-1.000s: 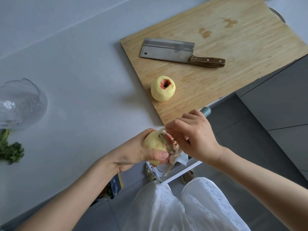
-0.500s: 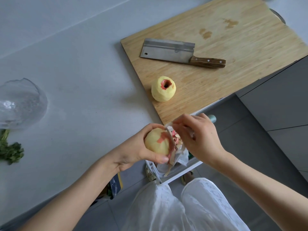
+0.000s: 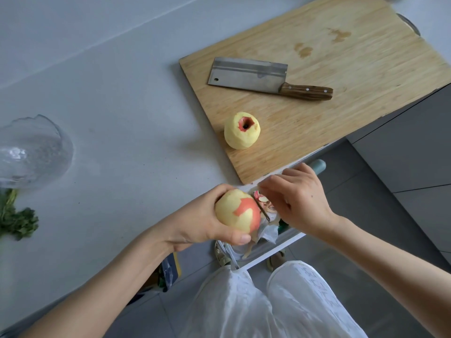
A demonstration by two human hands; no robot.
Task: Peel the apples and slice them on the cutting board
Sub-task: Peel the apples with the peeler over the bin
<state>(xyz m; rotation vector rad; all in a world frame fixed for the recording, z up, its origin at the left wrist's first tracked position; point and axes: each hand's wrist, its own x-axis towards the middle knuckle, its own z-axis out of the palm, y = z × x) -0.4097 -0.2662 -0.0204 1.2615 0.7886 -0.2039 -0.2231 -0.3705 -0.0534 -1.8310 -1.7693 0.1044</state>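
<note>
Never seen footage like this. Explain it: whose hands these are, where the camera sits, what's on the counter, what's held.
No machine here: a person works bare-handed, and one camera worn on the head looks down, so the arms enter from below. The left hand holds a partly peeled apple with a red patch of skin left. The right hand holds a peeler, its blade at that apple's side. Both hover past the edge of the counter, above a bin holding peelings. On the counter lies a wooden cutting board carrying a peeled apple and a cleaver. Far left sit a glass bowl and green herbs.
</note>
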